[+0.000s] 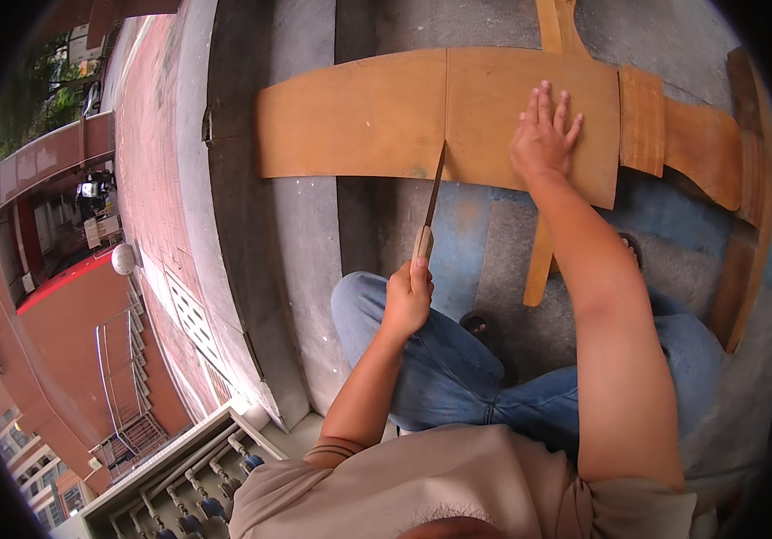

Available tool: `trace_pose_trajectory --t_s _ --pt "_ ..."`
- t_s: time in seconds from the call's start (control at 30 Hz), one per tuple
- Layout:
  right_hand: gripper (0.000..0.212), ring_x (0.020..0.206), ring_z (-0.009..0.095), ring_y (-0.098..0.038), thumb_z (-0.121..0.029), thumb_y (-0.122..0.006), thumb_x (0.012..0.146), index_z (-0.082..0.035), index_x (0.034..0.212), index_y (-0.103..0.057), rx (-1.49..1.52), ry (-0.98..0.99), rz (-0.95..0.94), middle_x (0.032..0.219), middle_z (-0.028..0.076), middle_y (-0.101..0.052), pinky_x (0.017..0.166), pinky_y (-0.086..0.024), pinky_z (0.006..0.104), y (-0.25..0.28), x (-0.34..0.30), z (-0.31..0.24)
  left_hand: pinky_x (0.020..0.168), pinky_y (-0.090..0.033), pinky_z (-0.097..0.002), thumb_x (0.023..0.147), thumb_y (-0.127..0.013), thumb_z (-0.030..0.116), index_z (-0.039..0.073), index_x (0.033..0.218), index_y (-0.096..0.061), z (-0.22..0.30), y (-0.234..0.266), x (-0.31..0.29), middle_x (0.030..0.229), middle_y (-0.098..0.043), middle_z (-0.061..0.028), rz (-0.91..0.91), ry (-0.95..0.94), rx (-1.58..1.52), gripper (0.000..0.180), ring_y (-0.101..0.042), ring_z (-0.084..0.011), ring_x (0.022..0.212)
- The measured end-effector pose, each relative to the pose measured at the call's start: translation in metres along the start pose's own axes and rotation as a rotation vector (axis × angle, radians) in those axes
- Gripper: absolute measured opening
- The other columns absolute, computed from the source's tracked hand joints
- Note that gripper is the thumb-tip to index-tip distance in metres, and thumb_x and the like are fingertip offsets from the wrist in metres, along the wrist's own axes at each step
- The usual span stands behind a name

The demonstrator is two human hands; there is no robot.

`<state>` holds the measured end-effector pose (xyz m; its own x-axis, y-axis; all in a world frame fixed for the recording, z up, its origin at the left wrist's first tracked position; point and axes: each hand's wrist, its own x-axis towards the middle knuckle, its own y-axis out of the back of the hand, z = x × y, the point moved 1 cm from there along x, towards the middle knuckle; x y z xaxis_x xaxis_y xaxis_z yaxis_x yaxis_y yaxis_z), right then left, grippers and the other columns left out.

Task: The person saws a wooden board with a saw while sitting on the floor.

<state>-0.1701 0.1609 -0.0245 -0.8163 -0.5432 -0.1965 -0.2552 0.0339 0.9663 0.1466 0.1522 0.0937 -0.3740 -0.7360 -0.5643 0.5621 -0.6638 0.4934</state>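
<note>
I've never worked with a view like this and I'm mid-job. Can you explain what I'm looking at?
There's no machine here: these are a person's own bare hands. The single picture comes from a wide fisheye camera worn on the head, looking down, so straight edges bend. Picture left is the person's left.

The left hand grips what looks like a saw by its handle; the blade's tip meets a thin dark line across the board. The right hand lies spread on the board, right of that line. A wooden bar shows from under the board. The blue jeans are the person's own.
</note>
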Motion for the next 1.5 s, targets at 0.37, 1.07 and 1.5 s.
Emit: trace_pose_trajectory --t_s 0.37,1.07,1.5 --pt "0.061 0.165 0.031 -0.004 -0.032 -0.034 0.112 -0.013 0.17 -0.025 0.0 -0.009 0.024 0.18 -0.001 -0.011 0.131 0.0 0.0601 -0.004 0.001 0.004 0.047 -0.04 -0.0279 0.114 -0.042 0.052 0.004 0.083 -0.057 0.008 -0.013 0.016 0.064 -0.053 -0.0011 0.01 0.007 0.035 0.059 -0.05 -0.009 0.053" --pt "0.065 0.164 0.034 -0.012 -0.039 -0.042 0.109 -0.014 0.168 -0.029 0.066 -0.015 0.03 0.177 0.002 -0.02 0.13 -0.007 0.062 0.011 0.01 -0.016 0.059 -0.05 -0.036 0.112 -0.044 0.055 -0.002 0.087 -0.063 0.009 0.002 0.075 0.067 -0.061 -0.0085 0.016 -0.065 0.196 0.064 -0.062 -0.0172 0.061" --pt "0.072 0.164 0.039 -0.008 -0.049 -0.041 0.108 -0.018 0.17 -0.023 -0.072 -0.044 0.141 0.179 0.009 -0.011 0.127 -0.006 0.0673 -0.014 0.021 -0.023 0.077 -0.053 -0.0542 0.11 -0.05 0.053 -0.005 0.095 -0.065 0.045 -0.02 0.095 0.083 -0.069 -0.0303 -0.049 0.127 0.068 0.061 -0.069 -0.0496 0.084"
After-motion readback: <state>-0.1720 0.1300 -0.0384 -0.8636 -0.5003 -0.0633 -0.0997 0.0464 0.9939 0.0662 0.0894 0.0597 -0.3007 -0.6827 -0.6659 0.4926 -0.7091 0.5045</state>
